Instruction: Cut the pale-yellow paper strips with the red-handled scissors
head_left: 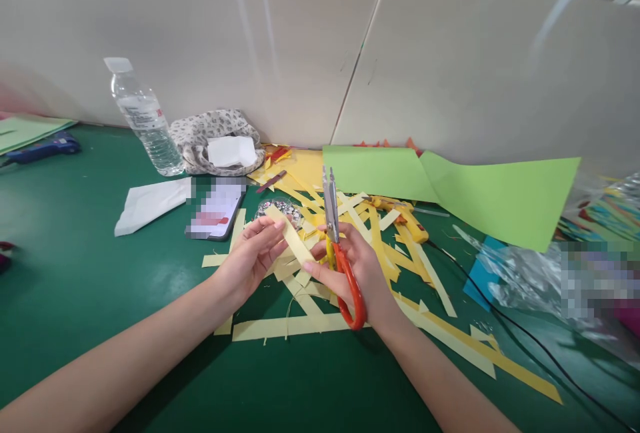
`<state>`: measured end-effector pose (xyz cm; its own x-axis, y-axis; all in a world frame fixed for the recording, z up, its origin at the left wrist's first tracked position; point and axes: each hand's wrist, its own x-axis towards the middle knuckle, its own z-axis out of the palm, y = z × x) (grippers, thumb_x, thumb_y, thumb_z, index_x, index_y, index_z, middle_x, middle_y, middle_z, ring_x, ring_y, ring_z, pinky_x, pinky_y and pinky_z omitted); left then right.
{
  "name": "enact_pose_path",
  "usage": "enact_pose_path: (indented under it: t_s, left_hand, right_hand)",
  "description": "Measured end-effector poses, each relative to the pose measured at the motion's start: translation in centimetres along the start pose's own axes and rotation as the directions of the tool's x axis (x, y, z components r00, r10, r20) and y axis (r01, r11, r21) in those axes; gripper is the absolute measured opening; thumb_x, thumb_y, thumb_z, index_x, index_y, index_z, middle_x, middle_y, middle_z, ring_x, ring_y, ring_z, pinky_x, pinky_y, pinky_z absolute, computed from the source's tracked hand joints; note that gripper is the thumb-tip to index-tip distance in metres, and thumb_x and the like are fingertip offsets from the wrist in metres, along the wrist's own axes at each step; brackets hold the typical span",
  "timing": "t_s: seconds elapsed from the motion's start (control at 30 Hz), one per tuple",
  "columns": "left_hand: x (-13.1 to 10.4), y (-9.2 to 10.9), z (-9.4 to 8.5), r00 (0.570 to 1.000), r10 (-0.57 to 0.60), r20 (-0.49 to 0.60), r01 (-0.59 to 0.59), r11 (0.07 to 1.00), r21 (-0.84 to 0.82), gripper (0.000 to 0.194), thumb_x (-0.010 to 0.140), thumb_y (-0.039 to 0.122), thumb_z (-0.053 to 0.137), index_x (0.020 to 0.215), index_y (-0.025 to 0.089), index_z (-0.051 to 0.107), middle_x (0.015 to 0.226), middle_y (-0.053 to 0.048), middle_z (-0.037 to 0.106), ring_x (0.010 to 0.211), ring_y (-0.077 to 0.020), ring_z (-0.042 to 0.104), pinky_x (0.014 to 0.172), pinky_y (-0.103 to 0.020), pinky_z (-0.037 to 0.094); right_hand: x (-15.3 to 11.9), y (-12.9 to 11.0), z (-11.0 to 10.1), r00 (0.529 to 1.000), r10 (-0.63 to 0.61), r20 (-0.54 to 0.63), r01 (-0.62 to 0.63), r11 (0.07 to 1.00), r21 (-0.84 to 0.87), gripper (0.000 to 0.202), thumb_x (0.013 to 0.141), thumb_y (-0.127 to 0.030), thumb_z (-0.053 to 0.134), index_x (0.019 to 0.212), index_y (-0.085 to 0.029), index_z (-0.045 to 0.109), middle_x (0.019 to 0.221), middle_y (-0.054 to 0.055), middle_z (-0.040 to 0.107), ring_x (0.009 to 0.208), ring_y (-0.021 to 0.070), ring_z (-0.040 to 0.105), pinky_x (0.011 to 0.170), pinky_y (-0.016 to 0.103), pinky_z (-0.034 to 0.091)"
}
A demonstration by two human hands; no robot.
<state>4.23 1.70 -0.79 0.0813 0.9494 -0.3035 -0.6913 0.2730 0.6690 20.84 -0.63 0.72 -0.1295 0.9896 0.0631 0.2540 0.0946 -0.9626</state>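
Pale-yellow paper forms the strip [295,241] I see slanting between the two hands. From my distant seat, I make out the left hand [253,254] pinching its upper end, thumb against fingers; the right hand [349,265] presses its thumb on the lower end while gripping orange-handled scissors [330,203], blades pointing away. Loose strips [280,327] litter the green tabletop [225,379] beneath. Farther out lie a phone [223,206], left, and a yellow glue gun [413,225], right.

The pale yellow paper strip [293,239] was straight and raised above the green worktop [300,393], sloping from upper left to lower right. The scissors [341,257] were positioned beside its right end, metal blades pointing away, orange-red handle loop nearest.
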Motion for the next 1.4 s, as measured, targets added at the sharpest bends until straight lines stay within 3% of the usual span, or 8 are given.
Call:
enact_pose_path:
  t_s: [0.13, 0.23, 0.4, 0.57, 0.7, 0.87, 1.13, 1.4]
  left_hand:
    - [0.1, 0.1, 0.0, 0.999, 0.036, 0.026, -0.036, 0.999, 0.0, 0.017, 0.067, 0.015, 0.073, 0.072, 0.015, 0.057, 0.088, -0.001, 0.069, 0.068, -0.0057, 0.064, 0.067, -0.014, 0.053]
    - [0.0, 0.1, 0.0, 0.997, 0.052, 0.065, -0.057, 0.996, 0.069, 0.018, 0.066, 0.017, 0.074, 0.076, 0.015, 0.059, 0.077, 0.002, 0.066, 0.07, -0.0063, 0.064, 0.071, -0.015, 0.053]
    - [-0.5, 0.0, 0.1, 0.986, 0.022, 0.166, -0.071, 0.952, 0.296, 0.022, 0.065, 0.02, 0.075, 0.081, 0.018, 0.059, 0.076, 0.002, 0.066, 0.075, -0.0095, 0.063, 0.066, -0.017, 0.051]
    - [-1.0, -0.4, 0.3, 0.962, -0.1, 0.254, -0.051, 0.847, 0.529, 0.02, 0.065, 0.024, 0.074, 0.081, 0.018, 0.063, 0.074, 0.001, 0.067, 0.067, -0.0091, 0.062, 0.061, -0.019, 0.049]
    - [-1.2, -0.4, 0.6, 0.944, -0.199, 0.265, -0.003, 0.794, 0.607, 0.019, 0.065, 0.026, 0.074, 0.079, 0.017, 0.064, 0.069, 0.0, 0.068, 0.064, -0.0101, 0.063, 0.061, -0.021, 0.048]
    - [-1.3, -0.2, 0.8, 0.939, -0.244, 0.242, 0.036, 0.771, 0.636, 0.02, 0.06, 0.023, 0.077, 0.075, 0.016, 0.065, 0.066, 0.0, 0.068, 0.06, -0.0091, 0.061, 0.06, -0.021, 0.047]
    - [-1.4, -0.4, 0.8, 0.921, -0.288, 0.262, 0.045, 0.747, 0.663, 0.015, 0.063, 0.027, 0.073, 0.072, 0.016, 0.068, 0.064, -0.001, 0.065, 0.056, -0.0106, 0.059, 0.059, -0.024, 0.052]
    - [-1.6, -0.5, 0.6, 0.897, -0.33, 0.293, 0.034, 0.714, 0.699, 0.011, 0.067, 0.028, 0.07, 0.069, 0.017, 0.07, 0.058, -0.002, 0.064, 0.054, -0.0117, 0.062, 0.054, -0.02, 0.051]
  right_hand:
    - [-0.1, -0.6, -0.1, 1.0, 0.011, 0.012, -0.011, 0.999, 0.046, 0.042, 0.061, -0.02, 0.07, 0.099, -0.024, 0.05, 0.07, -0.004, 0.059, 0.062, 0.0142, 0.059, 0.062, 0.03, 0.052]
    - [0.1, -0.9, -0.5, 0.992, 0.017, -0.128, 0.0, 0.991, 0.131, 0.04, 0.061, -0.021, 0.071, 0.097, -0.024, 0.053, 0.07, -0.004, 0.06, 0.065, 0.0138, 0.06, 0.064, 0.03, 0.052]
    - [0.9, -0.5, -1.8, 0.904, 0.01, -0.428, 0.094, 0.971, 0.221, 0.039, 0.064, -0.025, 0.072, 0.1, -0.025, 0.056, 0.075, -0.003, 0.063, 0.072, 0.0145, 0.063, 0.068, 0.03, 0.053]
    - [1.1, -0.4, -2.2, 0.835, -0.054, -0.547, 0.188, 0.963, 0.192, 0.044, 0.065, -0.023, 0.072, 0.107, -0.024, 0.056, 0.076, -0.003, 0.065, 0.073, 0.0147, 0.064, 0.071, 0.031, 0.053]
    - [1.0, -0.9, -2.1, 0.815, -0.111, -0.569, 0.214, 0.97, 0.118, 0.044, 0.065, -0.023, 0.072, 0.107, -0.022, 0.056, 0.073, -0.003, 0.065, 0.07, 0.0153, 0.064, 0.07, 0.032, 0.054]
    - [0.9, -1.3, -2.1, 0.802, -0.105, -0.588, 0.204, 0.973, 0.105, 0.043, 0.063, -0.022, 0.072, 0.104, -0.021, 0.057, 0.073, -0.002, 0.066, 0.072, 0.0165, 0.065, 0.07, 0.033, 0.054]
    - [1.0, -1.0, -2.1, 0.893, -0.125, -0.432, 0.153, 0.988, 0.032, 0.044, 0.061, -0.025, 0.072, 0.102, -0.023, 0.056, 0.073, -0.003, 0.065, 0.071, 0.0176, 0.065, 0.072, 0.036, 0.054]
    - [0.9, -0.9, -2.0, 0.907, -0.115, -0.404, 0.126, 0.992, -0.001, 0.045, 0.063, -0.028, 0.07, 0.105, -0.024, 0.053, 0.074, -0.002, 0.067, 0.074, 0.0191, 0.066, 0.076, 0.04, 0.054]
